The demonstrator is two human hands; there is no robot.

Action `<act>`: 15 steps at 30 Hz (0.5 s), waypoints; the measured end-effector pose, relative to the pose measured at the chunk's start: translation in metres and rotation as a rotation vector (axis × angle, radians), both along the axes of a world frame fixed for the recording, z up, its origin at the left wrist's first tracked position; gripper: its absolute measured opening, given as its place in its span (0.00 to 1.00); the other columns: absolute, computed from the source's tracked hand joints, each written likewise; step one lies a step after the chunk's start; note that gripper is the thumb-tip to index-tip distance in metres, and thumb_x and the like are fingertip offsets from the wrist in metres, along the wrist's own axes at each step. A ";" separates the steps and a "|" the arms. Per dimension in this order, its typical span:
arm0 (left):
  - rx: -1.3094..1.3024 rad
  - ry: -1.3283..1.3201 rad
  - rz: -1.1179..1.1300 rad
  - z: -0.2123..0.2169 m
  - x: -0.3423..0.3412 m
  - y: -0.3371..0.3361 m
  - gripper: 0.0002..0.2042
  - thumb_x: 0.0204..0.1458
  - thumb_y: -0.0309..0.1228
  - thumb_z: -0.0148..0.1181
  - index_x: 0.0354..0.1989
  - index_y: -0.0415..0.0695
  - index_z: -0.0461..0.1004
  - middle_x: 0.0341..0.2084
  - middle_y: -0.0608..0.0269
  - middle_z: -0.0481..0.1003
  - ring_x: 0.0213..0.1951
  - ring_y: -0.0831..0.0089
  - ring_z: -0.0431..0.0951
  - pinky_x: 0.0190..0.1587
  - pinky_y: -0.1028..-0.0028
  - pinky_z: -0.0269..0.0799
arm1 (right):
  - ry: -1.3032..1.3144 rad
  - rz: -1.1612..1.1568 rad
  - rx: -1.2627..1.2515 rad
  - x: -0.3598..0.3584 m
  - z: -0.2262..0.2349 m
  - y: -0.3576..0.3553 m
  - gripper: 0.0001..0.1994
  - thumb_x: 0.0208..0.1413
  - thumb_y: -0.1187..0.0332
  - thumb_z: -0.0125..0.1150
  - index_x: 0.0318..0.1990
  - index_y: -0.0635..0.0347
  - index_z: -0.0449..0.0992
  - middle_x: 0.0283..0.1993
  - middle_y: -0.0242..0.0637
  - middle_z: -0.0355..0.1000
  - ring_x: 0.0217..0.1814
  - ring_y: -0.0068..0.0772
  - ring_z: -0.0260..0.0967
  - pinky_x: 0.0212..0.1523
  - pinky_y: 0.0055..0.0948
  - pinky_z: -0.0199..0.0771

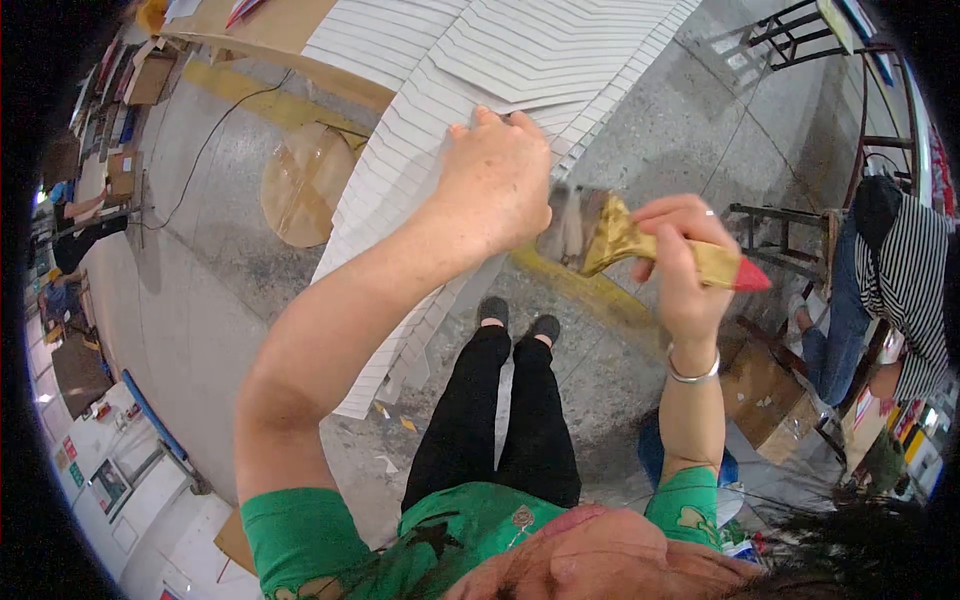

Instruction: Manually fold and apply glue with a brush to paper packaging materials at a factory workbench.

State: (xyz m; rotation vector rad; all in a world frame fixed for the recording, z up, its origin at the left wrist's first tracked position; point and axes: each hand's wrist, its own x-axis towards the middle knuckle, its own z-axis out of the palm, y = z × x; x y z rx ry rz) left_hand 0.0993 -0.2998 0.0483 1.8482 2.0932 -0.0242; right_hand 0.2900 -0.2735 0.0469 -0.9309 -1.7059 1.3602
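My left hand [497,180] lies flat with fingers curled over the edge of the fanned stack of white sheets [420,140] on the desk [250,35], pressing down, I judge, so the stepped edges hold their even spacing. Just right of the stack, my right hand [680,255] is closed tight around the yellow handle of a wide brush [625,240], red tip pointing away from the stack and bristles toward it, close beside my left hand, seemingly angled to meet the exposed edges. Below the stack, my legs stand on the grey floor [200,260].
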 end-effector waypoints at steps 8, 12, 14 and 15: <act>0.058 0.014 -0.016 0.001 -0.001 0.000 0.17 0.33 0.20 0.52 0.35 0.24 0.64 0.29 0.31 0.69 0.32 0.44 0.73 0.38 0.60 0.71 | 0.004 0.012 0.007 -0.006 0.004 0.006 0.05 0.50 0.76 0.53 0.24 0.68 0.72 0.30 0.37 0.72 0.18 0.18 0.64 0.19 0.17 0.62; 0.038 0.000 -0.014 0.002 -0.001 0.000 0.18 0.33 0.20 0.52 0.36 0.23 0.64 0.30 0.31 0.69 0.33 0.45 0.73 0.40 0.59 0.70 | -0.008 0.003 -0.007 -0.004 -0.007 0.007 0.05 0.50 0.77 0.53 0.25 0.68 0.72 0.31 0.37 0.71 0.18 0.18 0.65 0.19 0.17 0.63; 0.041 0.015 -0.014 -0.002 -0.001 0.001 0.18 0.33 0.20 0.52 0.36 0.23 0.64 0.30 0.30 0.69 0.33 0.45 0.73 0.40 0.59 0.70 | 0.006 0.017 -0.058 0.002 -0.001 0.006 0.04 0.50 0.77 0.53 0.26 0.69 0.72 0.31 0.38 0.70 0.18 0.18 0.65 0.18 0.17 0.63; 0.080 0.036 -0.017 -0.005 0.000 -0.001 0.18 0.33 0.20 0.53 0.36 0.23 0.64 0.30 0.29 0.69 0.33 0.44 0.73 0.40 0.59 0.70 | 0.005 0.019 -0.063 0.001 0.004 0.007 0.04 0.50 0.77 0.53 0.26 0.69 0.72 0.31 0.38 0.70 0.18 0.18 0.65 0.18 0.17 0.63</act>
